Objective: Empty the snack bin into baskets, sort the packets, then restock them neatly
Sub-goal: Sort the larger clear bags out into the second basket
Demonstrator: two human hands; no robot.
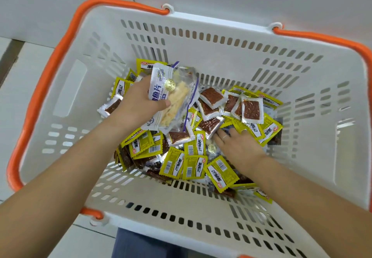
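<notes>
Sorting in basket (201, 20): L hand (136, 105) pinches white fish packets (171, 94); R hand (239, 147) flat, fingers spread on yellow packets (193, 157). Light, slick, crinkly film, prob best gripped at sealed edges.

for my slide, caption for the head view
Left hand holds white fish-fillet packets; right hand sifts yellow packets in a white basket.

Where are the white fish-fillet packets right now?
In the head view, the white fish-fillet packets are gripped in the left hand, held above the left-centre of the pile of yellow packets inside the white basket.
</notes>
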